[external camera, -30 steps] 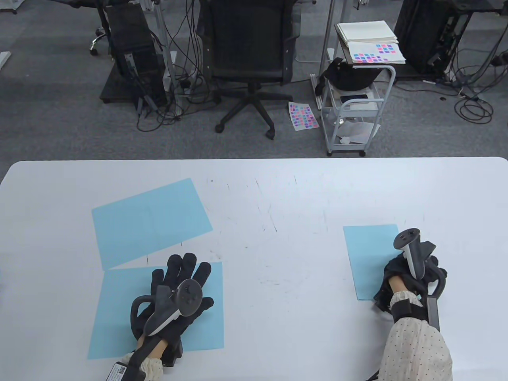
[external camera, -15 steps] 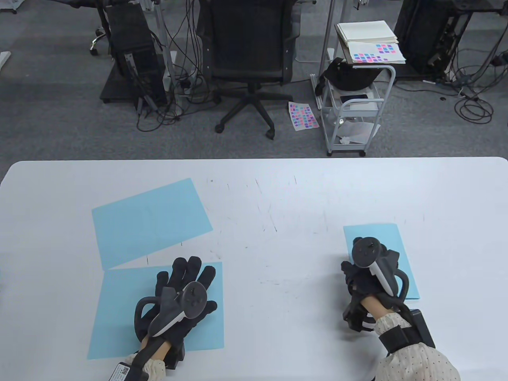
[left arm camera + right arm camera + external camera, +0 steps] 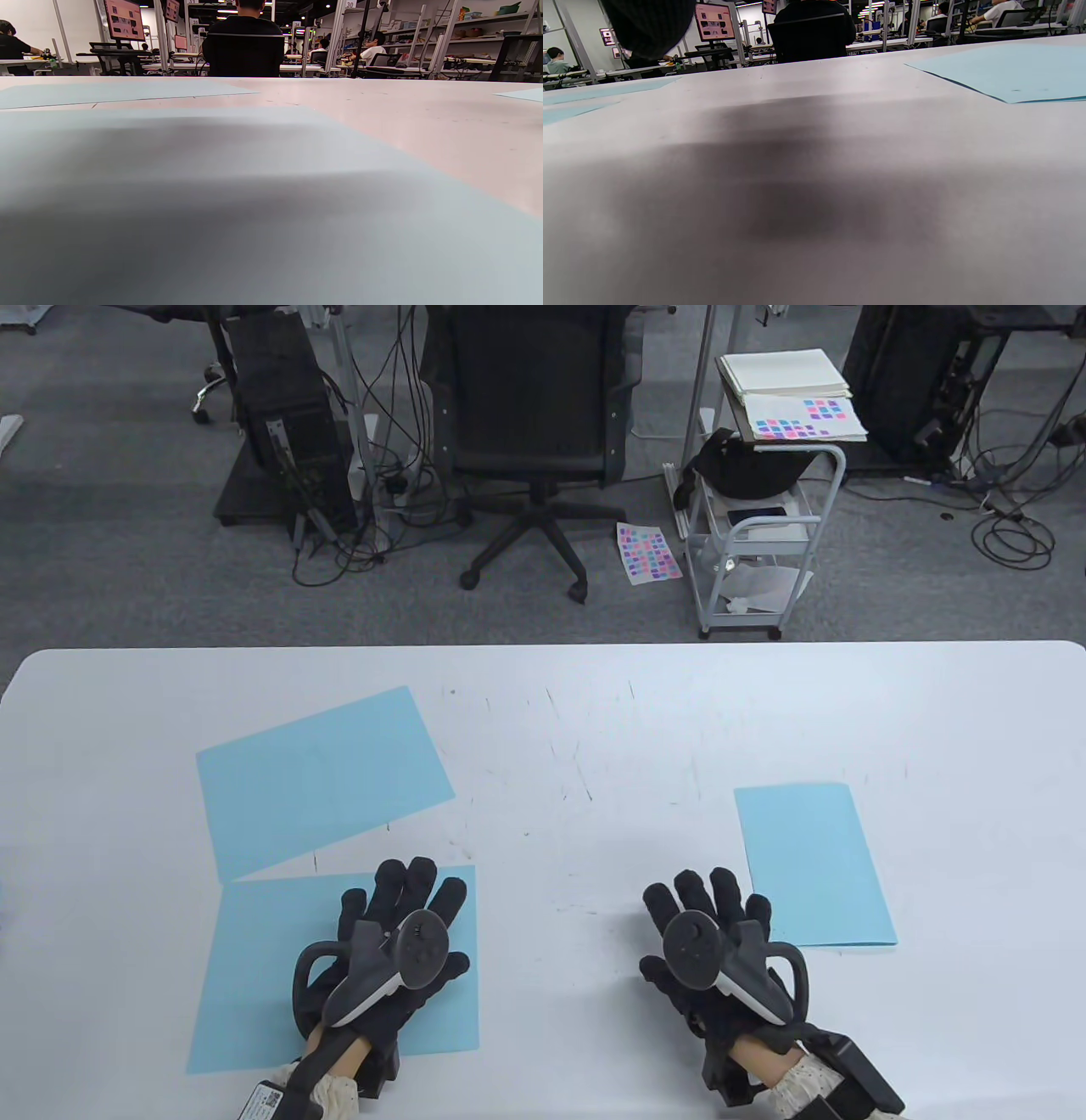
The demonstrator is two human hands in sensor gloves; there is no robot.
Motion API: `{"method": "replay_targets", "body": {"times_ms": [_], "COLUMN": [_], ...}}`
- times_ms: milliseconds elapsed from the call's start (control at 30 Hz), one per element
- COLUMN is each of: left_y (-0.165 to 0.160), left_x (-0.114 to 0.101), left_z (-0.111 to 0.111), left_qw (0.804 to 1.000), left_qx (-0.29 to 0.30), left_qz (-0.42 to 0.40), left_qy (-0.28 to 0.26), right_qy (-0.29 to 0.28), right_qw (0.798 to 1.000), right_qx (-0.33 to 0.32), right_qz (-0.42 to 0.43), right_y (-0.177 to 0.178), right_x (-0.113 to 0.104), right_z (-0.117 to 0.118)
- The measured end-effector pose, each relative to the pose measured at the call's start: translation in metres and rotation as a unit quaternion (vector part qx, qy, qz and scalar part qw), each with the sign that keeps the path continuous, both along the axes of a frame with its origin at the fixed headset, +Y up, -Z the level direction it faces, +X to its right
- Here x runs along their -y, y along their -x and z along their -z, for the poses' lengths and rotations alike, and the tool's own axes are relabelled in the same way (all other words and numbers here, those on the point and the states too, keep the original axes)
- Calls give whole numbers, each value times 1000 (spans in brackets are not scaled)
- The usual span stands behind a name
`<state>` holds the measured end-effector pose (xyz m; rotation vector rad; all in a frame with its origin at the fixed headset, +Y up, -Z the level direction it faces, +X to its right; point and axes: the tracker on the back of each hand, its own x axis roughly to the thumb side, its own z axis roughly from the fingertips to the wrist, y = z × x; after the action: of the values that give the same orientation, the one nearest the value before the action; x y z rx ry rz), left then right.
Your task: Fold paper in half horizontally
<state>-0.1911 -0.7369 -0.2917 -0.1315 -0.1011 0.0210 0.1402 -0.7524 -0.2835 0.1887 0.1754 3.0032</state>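
A flat blue sheet (image 3: 254, 976) lies at the table's front left. My left hand (image 3: 399, 925) rests flat on it with fingers spread. The sheet fills the left wrist view (image 3: 212, 190). A folded blue sheet (image 3: 810, 861) lies at the right. It also shows in the right wrist view (image 3: 1001, 72). My right hand (image 3: 704, 925) lies flat and open on the bare table just left of the folded sheet, not touching it. A third blue sheet (image 3: 322, 776) lies flat behind the left one.
The white table (image 3: 594, 729) has faint pen marks across its middle. Beyond its far edge stand an office chair (image 3: 530, 432) and a small white cart (image 3: 764, 526) on the carpet.
My right hand has left the folded sheet and moved left and toward me, ending flat on the bare table. My left hand has stayed on its sheet, shifting slightly right.
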Motion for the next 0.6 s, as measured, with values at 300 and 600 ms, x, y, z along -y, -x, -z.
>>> {"method": "replay_targets", "body": {"times_ms": [300, 600], "left_y": [13, 64], "left_x": [-11, -27], "left_z": [24, 80], "left_qw": [999, 987], "left_qx": [-36, -146], "left_qz": [-15, -3], "left_qy": [17, 60], "right_qy": [8, 24], "right_qw": [1000, 1000], "right_qx": [-7, 8], "right_qz": [-18, -11], "right_y": [0, -6], "right_x": [8, 10], "right_z": [-7, -1]}}
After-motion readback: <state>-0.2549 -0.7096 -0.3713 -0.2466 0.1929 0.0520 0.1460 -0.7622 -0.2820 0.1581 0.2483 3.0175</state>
